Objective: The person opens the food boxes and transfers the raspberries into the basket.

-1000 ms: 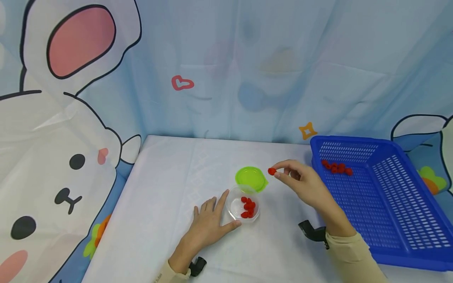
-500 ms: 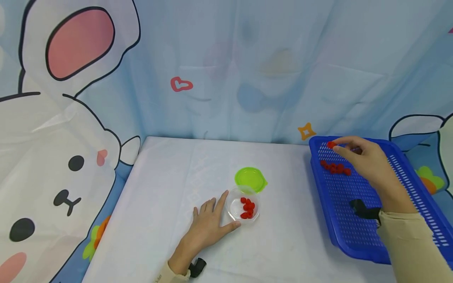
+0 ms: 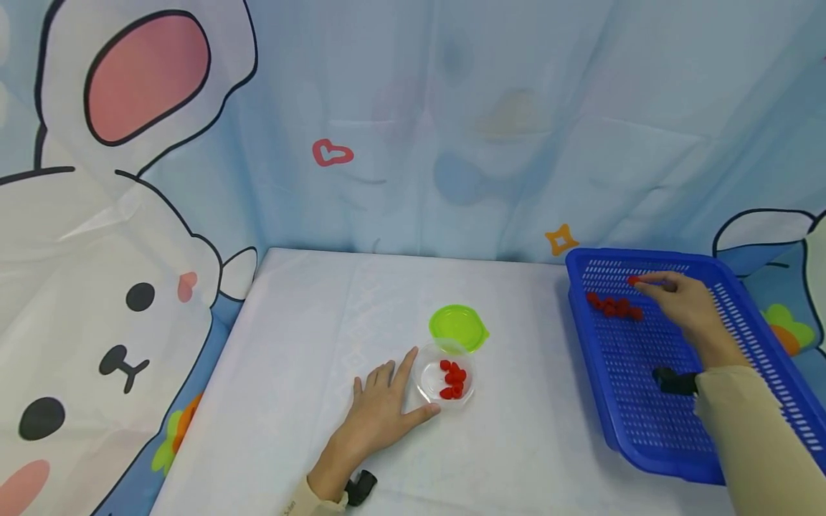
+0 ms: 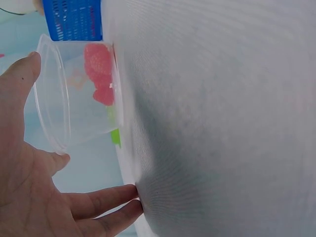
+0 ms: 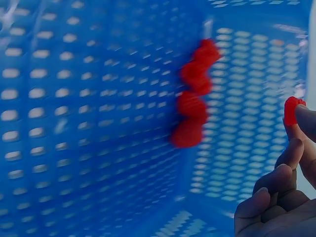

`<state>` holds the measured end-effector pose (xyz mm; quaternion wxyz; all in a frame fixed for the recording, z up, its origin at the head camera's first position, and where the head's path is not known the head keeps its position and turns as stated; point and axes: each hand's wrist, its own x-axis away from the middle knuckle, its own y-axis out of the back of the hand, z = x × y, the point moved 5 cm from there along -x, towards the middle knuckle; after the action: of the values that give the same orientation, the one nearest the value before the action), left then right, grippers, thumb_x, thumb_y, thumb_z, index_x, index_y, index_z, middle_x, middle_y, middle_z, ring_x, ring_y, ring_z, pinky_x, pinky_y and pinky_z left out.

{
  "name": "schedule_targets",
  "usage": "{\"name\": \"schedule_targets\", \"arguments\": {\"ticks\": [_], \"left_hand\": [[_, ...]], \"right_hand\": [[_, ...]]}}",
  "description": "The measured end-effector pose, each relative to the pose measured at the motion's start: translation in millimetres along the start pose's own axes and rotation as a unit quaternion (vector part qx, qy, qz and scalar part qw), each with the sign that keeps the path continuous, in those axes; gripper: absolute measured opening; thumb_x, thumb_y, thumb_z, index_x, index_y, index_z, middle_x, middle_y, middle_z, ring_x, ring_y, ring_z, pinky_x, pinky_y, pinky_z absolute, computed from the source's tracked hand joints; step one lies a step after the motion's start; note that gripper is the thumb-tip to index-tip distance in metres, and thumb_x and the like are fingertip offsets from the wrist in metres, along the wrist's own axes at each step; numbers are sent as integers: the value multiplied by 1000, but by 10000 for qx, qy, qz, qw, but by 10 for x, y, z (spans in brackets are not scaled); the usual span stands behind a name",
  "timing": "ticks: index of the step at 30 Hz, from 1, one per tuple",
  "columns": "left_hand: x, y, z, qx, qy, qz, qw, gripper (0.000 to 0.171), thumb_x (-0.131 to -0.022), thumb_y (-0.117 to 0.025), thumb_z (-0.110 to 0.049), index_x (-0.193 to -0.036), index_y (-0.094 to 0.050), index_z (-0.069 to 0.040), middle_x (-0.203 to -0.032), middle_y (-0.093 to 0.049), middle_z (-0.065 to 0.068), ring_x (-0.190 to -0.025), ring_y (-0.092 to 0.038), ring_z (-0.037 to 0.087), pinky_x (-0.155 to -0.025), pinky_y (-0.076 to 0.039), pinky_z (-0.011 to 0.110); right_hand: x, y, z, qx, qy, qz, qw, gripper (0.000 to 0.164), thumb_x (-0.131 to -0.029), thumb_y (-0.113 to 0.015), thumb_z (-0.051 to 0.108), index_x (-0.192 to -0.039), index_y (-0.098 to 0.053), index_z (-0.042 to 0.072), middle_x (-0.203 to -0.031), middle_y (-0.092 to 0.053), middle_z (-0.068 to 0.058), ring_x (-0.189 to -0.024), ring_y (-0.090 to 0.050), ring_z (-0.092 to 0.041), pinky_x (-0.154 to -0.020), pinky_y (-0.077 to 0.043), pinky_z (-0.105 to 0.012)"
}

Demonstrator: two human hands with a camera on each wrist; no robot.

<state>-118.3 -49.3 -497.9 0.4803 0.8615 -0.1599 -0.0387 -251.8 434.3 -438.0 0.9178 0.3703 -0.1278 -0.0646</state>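
Over the far part of the blue plastic basket (image 3: pixel 645 423), my right hand (image 3: pixel 690 308) pinches a small red raspberry (image 5: pixel 291 109) between thumb and index finger. Below it, a row of several red raspberries (image 5: pixel 191 104) lies on the basket floor. My left hand (image 3: pixel 381 416) rests on the table with fingers spread. Its thumb and index fingertip touch the rim of a clear plastic cup (image 4: pixel 54 98) from two sides. Several raspberries (image 4: pixel 98 66) sit in the bottom of this cup, gathered toward its right side in the head view.
A bright green lid (image 3: pixel 458 326) lies flat just behind the cup. The white-covered table (image 3: pixel 310 322) ends at a blue curtain (image 3: pixel 413 179) printed with cartoon figures. The basket's raised walls stand along the table's right side.
My right hand has carried the raspberry from beside the green lid rightward over the basket, then slightly further right and lower. The left hand and the cup have stayed in place.
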Motion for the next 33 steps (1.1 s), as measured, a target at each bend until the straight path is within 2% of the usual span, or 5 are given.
{"name": "schedule_targets", "arguments": {"ticks": [14, 19, 27, 30, 33], "left_hand": [[-5, -7, 12, 18, 6, 13, 10000, 96, -87, -57, -73, -162, -14, -31, -147, -42, 22, -136, -37, 44, -101, -22, 78], [-18, -13, 14, 27, 17, 42, 10000, 96, -86, -57, -74, -162, -14, -31, -147, -42, 23, -136, -37, 44, -101, -22, 78], [-19, -18, 26, 13, 36, 23, 10000, 96, -86, -57, -74, -162, -15, -31, -147, -42, 22, -136, -37, 44, -101, -22, 78], [-17, -17, 26, -11, 24, 18, 10000, 97, -86, -55, -76, -162, -15, -31, -147, -43, 21, -136, -37, 44, -101, -23, 78], [-15, -15, 23, -16, 18, 21, 10000, 97, -85, -53, -78, -162, -15, -31, -147, -42, 21, -136, -37, 43, -101, -23, 78]], "right_hand": [[-270, -78, -648, -17, -1011, -212, 9947, 56, -108, -42, 30, -144, -38, -13, -153, -19, -40, -139, -17, -59, -105, -20, -72], [-291, -76, -715, -90, -964, -222, 9951, 54, -107, -42, 28, -143, -41, -13, -152, -23, -39, -138, -22, -58, -104, -25, -71], [-130, 7, -239, -226, -283, -599, 9975, 62, -107, -43, 38, -147, -40, -10, -148, -34, -35, -133, -32, -55, -102, -29, -70], [22, 19, 48, -50, 25, -583, 9983, 66, -105, -43, 46, -146, -43, -6, -141, -38, -34, -123, -39, -53, -90, -37, -66], [197, -11, 343, 193, 386, -539, 9976, 65, -103, -46, 50, -143, -49, -2, -125, -47, -27, -104, -46, -42, -73, -43, -51]]}}
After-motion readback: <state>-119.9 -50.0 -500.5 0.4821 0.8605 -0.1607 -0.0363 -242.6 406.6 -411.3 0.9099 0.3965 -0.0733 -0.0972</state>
